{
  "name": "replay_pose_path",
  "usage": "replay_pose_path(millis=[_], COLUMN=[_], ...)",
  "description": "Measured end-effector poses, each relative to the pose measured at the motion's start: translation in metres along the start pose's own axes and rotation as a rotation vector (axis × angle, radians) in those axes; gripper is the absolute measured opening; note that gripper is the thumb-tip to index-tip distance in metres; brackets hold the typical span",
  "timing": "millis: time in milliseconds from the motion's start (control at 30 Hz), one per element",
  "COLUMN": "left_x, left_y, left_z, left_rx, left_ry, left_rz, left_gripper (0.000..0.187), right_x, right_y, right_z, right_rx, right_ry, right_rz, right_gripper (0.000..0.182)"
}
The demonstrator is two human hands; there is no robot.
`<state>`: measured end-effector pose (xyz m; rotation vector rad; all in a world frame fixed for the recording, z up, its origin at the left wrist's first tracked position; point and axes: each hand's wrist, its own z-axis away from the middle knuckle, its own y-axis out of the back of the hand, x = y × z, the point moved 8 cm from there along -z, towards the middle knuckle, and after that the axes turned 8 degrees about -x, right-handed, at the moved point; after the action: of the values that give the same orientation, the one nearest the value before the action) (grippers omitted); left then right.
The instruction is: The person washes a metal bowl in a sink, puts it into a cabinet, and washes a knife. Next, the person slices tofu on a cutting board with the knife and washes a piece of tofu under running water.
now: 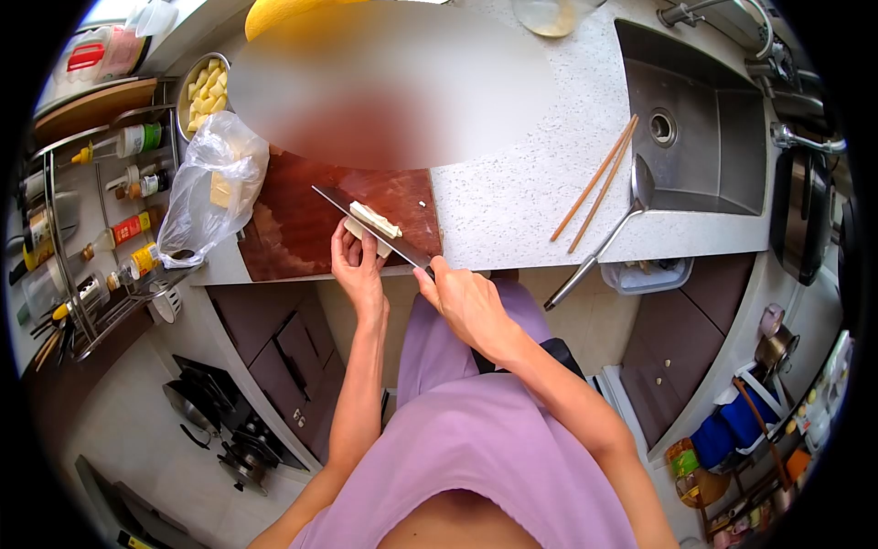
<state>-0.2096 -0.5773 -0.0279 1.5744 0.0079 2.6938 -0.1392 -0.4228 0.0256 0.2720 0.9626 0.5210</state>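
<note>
A: What do we have left of the cutting board?
B: We see a spice rack farthest out, then a clear plastic bag with a pale piece inside, overlapping the board's left edge. Beyond the board's far left corner is a bowl of pale yellow chunks.
A: And over the board itself?
B: Our left hand, at its near edge, grasps the near side of the pale block, which is on the board. Our knife slants through the block, with a strip on the blade's far side.
A: Our right hand?
B: Closed around the knife's handle, just off the board's near right corner.
A: Right of the board?
B: We have two chopsticks on the counter, then a ladle, then the sink.
</note>
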Motion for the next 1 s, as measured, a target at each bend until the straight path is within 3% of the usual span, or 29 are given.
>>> replay_pose_path(millis=[367, 467, 1000], left_x=[0.001, 0.003, -0.008], left_y=[0.003, 0.005, 0.032], left_z=[0.002, 0.000, -0.004], left_rx=[-0.022, -0.084, -0.036], left_ry=[-0.008, 0.000, 0.011], left_rz=[-0.004, 0.053, 0.027], left_gripper=[0.043, 0.045, 0.051], right_x=[0.027, 0.049, 0.049], right_y=[-0.017, -0.007, 0.013], right_z=[-0.019, -0.024, 0.013], right_rx=[0.027, 0.028, 0.041], right_ry=[-0.024, 0.036, 0.038], right_rz=[0.027, -0.508, -0.377], right_gripper=[0.043, 0.042, 0.034])
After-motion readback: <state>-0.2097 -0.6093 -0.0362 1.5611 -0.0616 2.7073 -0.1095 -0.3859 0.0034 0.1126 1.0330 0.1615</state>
